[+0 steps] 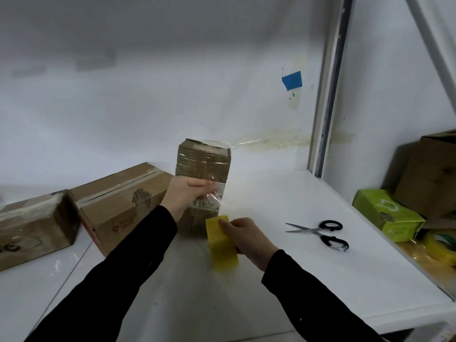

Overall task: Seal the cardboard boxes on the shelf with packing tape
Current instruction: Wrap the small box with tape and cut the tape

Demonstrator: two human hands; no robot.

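Scissors (318, 234) lie on the white shelf (296, 280), right of the hands; a green box (385, 215) sits further right. Two taped cartons (118, 201) lie left. The upright box (203, 164) stands mid-shelf, taped over, contents unseen. In front of it, the left hand (185, 196) pinches a clear tape strip (214, 193). The right hand (246, 239) grips the yellow tape roll (222, 245).

Four brown boxes (32, 228) (118, 206) (202, 164) (434, 174), two tape rolls (222, 245) (441, 245), one scissors (320, 230).

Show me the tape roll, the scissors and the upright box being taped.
tape roll (223, 245), head view, yellow outer face.
scissors (316, 230), head view, pivot between blades and handles.
upright box (202, 164), head view, taped front face.
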